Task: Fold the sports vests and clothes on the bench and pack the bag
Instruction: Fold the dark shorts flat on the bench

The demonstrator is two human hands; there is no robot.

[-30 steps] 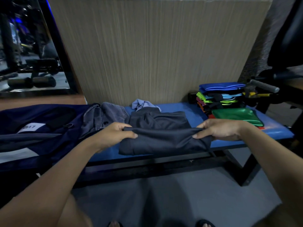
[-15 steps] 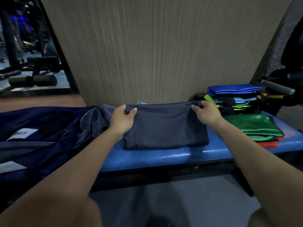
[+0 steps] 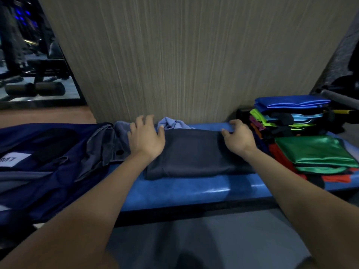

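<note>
The folded dark garment point(image 3: 196, 154) lies mid-bench point(image 3: 184, 191), set back from the bare blue front edge, its rear edge near the wall point(image 3: 184, 55). The left hand point(image 3: 145, 138) rests flat on its left end with fingers spread, and the right hand point(image 3: 238, 139) rests on its right end with fingers loosely bent, neither gripping. The navy bag point(image 3: 38, 162) and a grey garment point(image 3: 108, 144) crowd the left side; a pale blue cloth point(image 3: 172, 123) lies behind, and the folded stack point(image 3: 289, 117) and green vest point(image 3: 314, 150) close off the right.
</note>
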